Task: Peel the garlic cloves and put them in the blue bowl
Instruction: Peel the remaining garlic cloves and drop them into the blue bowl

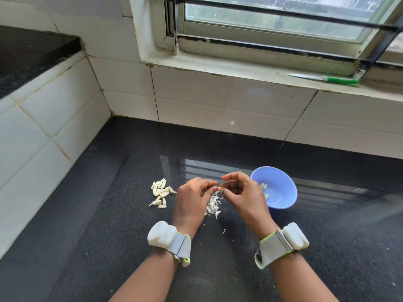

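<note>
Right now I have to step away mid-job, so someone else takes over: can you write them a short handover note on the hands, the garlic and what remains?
Left hand and right hand together pinch one garlic clove above the counter, apparently mid-peel.
Unpeeled cloves lie in a pile on the black counter, left of the hands.
Loose peels lie under the hands.
Blue bowl stands to the right and holds a few peeled cloves.
Done: a few cloves peeled and in the bowl.
Left: finish this clove, drop it in the bowl, then peel the rest of the pile.
</note>
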Demonstrator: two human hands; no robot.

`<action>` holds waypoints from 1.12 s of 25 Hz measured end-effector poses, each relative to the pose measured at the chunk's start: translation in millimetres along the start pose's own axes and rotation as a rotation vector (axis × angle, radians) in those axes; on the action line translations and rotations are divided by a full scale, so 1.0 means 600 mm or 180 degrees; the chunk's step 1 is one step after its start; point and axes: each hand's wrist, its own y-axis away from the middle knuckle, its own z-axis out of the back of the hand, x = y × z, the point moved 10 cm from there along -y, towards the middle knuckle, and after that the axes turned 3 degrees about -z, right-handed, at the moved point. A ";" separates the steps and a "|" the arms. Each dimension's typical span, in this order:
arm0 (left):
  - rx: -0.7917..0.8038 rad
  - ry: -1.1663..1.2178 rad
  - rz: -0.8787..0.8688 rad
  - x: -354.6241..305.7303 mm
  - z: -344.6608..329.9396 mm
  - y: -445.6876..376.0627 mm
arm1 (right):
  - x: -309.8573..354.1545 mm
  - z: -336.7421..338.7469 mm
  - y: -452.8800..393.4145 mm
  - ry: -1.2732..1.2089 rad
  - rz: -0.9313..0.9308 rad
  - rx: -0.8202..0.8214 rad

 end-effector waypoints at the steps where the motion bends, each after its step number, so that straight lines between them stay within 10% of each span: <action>1: 0.0017 0.0003 -0.0014 -0.001 -0.002 0.000 | 0.003 -0.001 0.001 -0.0001 0.0012 0.0008; 28: 0.0384 -0.0231 0.0462 0.027 -0.019 0.007 | -0.023 0.021 -0.012 -0.2031 -0.0880 -0.0024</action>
